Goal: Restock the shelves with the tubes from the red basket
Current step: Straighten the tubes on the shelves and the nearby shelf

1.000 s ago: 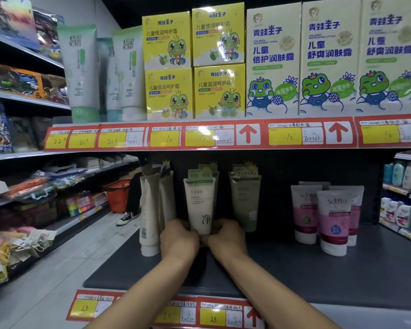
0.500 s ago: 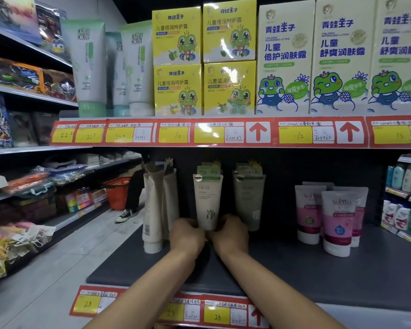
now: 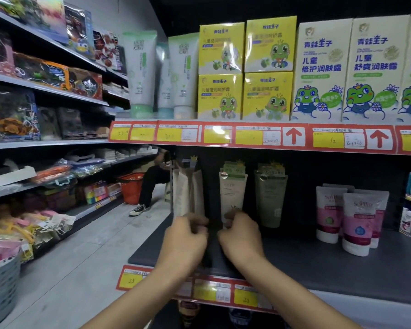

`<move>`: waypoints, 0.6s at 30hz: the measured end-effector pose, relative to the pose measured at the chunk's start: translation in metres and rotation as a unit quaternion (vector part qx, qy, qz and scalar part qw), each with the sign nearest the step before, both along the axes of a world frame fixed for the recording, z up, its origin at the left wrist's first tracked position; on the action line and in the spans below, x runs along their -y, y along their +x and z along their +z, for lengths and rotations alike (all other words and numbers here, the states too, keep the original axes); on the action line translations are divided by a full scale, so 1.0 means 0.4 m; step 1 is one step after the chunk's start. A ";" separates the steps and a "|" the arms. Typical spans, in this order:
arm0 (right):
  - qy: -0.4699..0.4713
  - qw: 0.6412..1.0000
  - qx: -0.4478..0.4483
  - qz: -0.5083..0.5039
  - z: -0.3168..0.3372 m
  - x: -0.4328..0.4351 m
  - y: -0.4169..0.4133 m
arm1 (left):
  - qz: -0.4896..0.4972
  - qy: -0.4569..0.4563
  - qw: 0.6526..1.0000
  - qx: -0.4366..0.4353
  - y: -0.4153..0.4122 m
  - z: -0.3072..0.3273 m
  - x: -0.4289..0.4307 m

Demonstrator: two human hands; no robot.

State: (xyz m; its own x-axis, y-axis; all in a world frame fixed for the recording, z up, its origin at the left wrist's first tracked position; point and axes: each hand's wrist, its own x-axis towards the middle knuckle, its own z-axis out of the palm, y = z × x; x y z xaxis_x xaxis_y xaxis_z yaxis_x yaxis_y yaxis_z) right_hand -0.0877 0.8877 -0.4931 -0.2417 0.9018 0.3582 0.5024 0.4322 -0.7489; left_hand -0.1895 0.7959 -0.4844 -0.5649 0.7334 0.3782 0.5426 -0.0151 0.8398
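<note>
The basket (image 3: 131, 186) sits well left of your fingers. Your left hand (image 3: 185, 238) curls its fingers at the foot of the beige tubes (image 3: 188, 193); blur hides any grip. Your right hand (image 3: 240, 236) pinches the cream tube (image 3: 233, 195) at its foot.

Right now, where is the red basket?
In the head view the red basket is left of centre, far down the aisle on the floor, between the left-hand shelves and a person's dark-trousered leg, just behind their black sneaker.
</note>
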 end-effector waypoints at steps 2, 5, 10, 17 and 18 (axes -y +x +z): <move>-0.008 1.000 -0.009 0.022 0.009 0.041 -0.029 | 0.014 0.023 1.000 -0.002 -0.040 0.003 0.032; -0.037 0.997 -0.028 0.061 0.016 0.079 -0.082 | 0.053 0.041 0.998 0.018 -0.101 0.013 0.069; -0.033 0.998 -0.026 0.049 0.019 0.116 -0.160 | 0.075 0.002 0.995 0.067 -0.200 0.020 0.073; -0.017 0.999 0.021 -0.041 0.016 0.098 -0.211 | 0.061 0.013 0.989 0.135 -0.273 0.011 0.023; -0.021 0.999 0.025 -0.043 0.014 0.093 -0.216 | 0.054 0.012 0.989 0.138 -0.276 0.012 0.017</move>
State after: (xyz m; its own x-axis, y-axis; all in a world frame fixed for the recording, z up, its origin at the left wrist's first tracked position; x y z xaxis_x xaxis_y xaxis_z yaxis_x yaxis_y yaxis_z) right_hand -0.1739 0.8503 -0.4874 -0.1795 0.9339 0.3093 0.5732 0.3548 -0.7387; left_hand -0.3001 0.7891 -0.4798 -0.7233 0.6559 0.2159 0.2931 0.0085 0.9561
